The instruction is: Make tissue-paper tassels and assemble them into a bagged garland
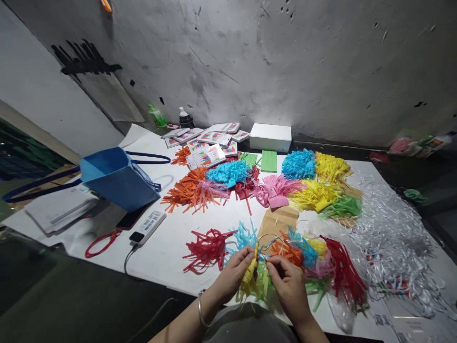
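Near the table's front edge, my left hand (238,267) pinches the twisted top of a yellow paper tassel (250,281), whose strips hang down below the fingers. My right hand (285,281) is closed just to the right of it, thumb and fingertips together at a thin string (264,253); its exact hold is too small to make out. Left of the hands lie a light blue tassel (246,237) and a dark red tassel (210,247). An orange tassel (287,252) and another dark red tassel (344,269) lie to the right.
Colourful fringe bundles (228,174) cover the table's middle, with flat printed packs (214,138) and a white box (270,137) behind. A blue bag (117,176) and a white device (148,227) are on the left. Silvery strips (392,238) are heaped on the right.
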### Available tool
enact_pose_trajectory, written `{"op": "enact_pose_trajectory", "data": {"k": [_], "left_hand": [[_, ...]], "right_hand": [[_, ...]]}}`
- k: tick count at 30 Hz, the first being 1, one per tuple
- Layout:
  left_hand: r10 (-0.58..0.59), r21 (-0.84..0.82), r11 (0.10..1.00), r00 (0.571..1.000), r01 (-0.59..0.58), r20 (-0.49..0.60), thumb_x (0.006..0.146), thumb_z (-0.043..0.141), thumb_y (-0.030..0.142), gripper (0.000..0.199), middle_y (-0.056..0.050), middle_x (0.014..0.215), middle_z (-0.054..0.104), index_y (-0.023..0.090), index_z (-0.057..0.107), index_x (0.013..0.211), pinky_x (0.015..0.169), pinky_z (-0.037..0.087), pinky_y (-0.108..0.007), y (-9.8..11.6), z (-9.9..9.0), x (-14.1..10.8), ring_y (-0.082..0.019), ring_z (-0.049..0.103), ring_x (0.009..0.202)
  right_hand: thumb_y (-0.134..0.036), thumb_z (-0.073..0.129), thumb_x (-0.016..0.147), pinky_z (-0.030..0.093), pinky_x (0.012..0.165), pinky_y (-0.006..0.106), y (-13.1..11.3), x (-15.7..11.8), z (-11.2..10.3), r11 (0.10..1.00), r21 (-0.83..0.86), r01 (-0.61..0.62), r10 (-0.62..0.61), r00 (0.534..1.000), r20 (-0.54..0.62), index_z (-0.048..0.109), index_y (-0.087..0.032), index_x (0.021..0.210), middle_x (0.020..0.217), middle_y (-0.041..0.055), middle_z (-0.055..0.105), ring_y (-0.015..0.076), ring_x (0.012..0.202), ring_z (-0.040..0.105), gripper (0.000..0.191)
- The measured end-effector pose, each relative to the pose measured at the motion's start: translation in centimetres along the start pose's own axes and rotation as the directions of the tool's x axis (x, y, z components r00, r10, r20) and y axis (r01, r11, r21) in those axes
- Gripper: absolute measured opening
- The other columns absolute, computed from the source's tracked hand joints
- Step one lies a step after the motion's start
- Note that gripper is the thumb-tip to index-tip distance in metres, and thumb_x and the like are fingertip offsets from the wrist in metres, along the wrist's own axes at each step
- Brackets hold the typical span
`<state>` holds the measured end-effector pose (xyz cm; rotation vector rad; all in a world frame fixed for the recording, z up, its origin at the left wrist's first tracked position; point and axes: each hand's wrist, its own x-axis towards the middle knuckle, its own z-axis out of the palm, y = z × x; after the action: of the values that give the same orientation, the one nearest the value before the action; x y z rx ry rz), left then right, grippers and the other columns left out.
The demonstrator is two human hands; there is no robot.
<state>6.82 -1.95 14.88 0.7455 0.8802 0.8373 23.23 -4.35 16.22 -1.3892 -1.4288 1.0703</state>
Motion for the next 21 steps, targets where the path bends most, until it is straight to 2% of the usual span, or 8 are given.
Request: {"op": "enact_pose_trajectory", "data": {"k": [4, 7, 9, 12, 14, 17, 19, 21], "left_hand": [[0.101, 0.242, 0.966, 0.995, -0.094, -0.015, 0.086, 0.057, 0.048, 0.028, 0.002, 0.070, 0.055, 0.020, 0.057, 0.084, 0.063, 0.039, -0.024, -0.1, -0.3, 0.1, -0.014, 0.050, 0.064], [0.231, 0.530, 0.821, 0.973, -0.210, 0.026, 0.089, 0.052, 0.044, 0.027, -0.002, 0.078, 0.060, 0.020, 0.062, 0.084, 0.070, 0.039, -0.026, 0.0, -0.4, -0.1, -0.018, 0.052, 0.074], [0.262, 0.630, 0.734, 0.961, -0.255, 0.083, 0.091, 0.050, 0.042, 0.027, -0.005, 0.081, 0.062, 0.020, 0.065, 0.086, 0.071, 0.038, -0.027, 0.0, -0.4, -0.2, -0.020, 0.052, 0.076], [0.273, 0.677, 0.674, 0.951, -0.296, 0.145, 0.092, 0.047, 0.038, 0.025, -0.006, 0.081, 0.063, 0.022, 0.066, 0.089, 0.070, 0.037, -0.028, -0.3, -0.4, -0.4, -0.020, 0.052, 0.074], [0.291, 0.702, 0.631, 0.940, -0.330, 0.180, 0.093, 0.047, 0.036, 0.024, -0.006, 0.081, 0.063, 0.022, 0.067, 0.090, 0.070, 0.037, -0.027, -0.8, -0.6, -0.4, -0.020, 0.052, 0.073], [0.318, 0.748, 0.565, 0.928, -0.349, 0.193, 0.093, 0.047, 0.034, 0.023, -0.007, 0.082, 0.063, 0.023, 0.067, 0.091, 0.070, 0.035, -0.028, -2.3, -0.8, -0.2, -0.020, 0.052, 0.075], [0.311, 0.774, 0.547, 0.936, -0.319, 0.167, 0.094, 0.044, 0.033, 0.025, -0.008, 0.084, 0.064, 0.022, 0.065, 0.093, 0.069, 0.036, -0.028, -3.6, -0.9, 0.0, -0.020, 0.052, 0.075], [0.272, 0.805, 0.520, 0.949, -0.286, 0.160, 0.095, 0.040, 0.031, 0.026, -0.008, 0.084, 0.064, 0.021, 0.064, 0.093, 0.067, 0.036, -0.028, -5.2, -1.0, 0.2, -0.020, 0.053, 0.074]], "right_hand": [[-0.038, 0.055, 0.087, 0.044, 0.058, 0.022, -0.5, 0.2, -0.2, 0.999, -0.014, -0.034, 0.034, 0.999, 0.030, 0.067, -0.017, 0.077, 0.072, 0.0036, 0.066, 0.0153, 0.064, 0.058, 0.026], [-0.041, 0.057, 0.085, 0.043, 0.055, 0.022, -0.3, 0.5, -0.1, 0.995, 0.049, -0.088, 0.084, 0.994, 0.066, 0.066, -0.016, 0.076, 0.068, 0.0029, 0.063, 0.0141, 0.061, 0.057, 0.028], [-0.045, 0.060, 0.083, 0.040, 0.047, 0.020, 0.2, 0.7, 0.1, 0.967, 0.171, -0.188, 0.173, 0.980, 0.101, 0.065, -0.016, 0.090, 0.062, 0.0000, 0.060, 0.0115, 0.052, 0.053, 0.030], [-0.052, 0.064, 0.079, 0.029, 0.033, 0.017, 1.0, 0.8, 0.5, 0.868, 0.341, -0.360, 0.299, 0.929, 0.220, 0.054, -0.017, 0.117, 0.060, -0.0055, 0.057, 0.0067, 0.036, 0.040, 0.052], [-0.055, 0.062, 0.079, 0.026, 0.031, 0.017, 1.3, 0.8, 0.5, 0.843, 0.345, -0.413, 0.323, 0.901, 0.289, 0.055, -0.018, 0.114, 0.060, -0.0061, 0.056, 0.0056, 0.033, 0.037, 0.052], [-0.053, 0.059, 0.082, 0.037, 0.041, 0.020, 1.8, 0.8, 0.5, 0.938, 0.167, -0.304, 0.258, 0.933, 0.250, 0.065, -0.018, 0.091, 0.061, -0.0023, 0.058, 0.0100, 0.044, 0.049, 0.037], [-0.047, 0.060, 0.083, 0.047, 0.060, 0.025, 2.3, 0.7, 0.6, 0.990, 0.015, -0.143, 0.138, 0.978, 0.155, 0.068, -0.019, 0.080, 0.071, 0.0025, 0.063, 0.0162, 0.066, 0.060, 0.029], [-0.044, 0.061, 0.083, 0.047, 0.077, 0.029, 3.0, 0.5, 0.7, 0.998, -0.028, -0.057, 0.058, 0.997, 0.057, 0.068, -0.020, 0.075, 0.084, 0.0057, 0.065, 0.0208, 0.085, 0.062, 0.027]]}}
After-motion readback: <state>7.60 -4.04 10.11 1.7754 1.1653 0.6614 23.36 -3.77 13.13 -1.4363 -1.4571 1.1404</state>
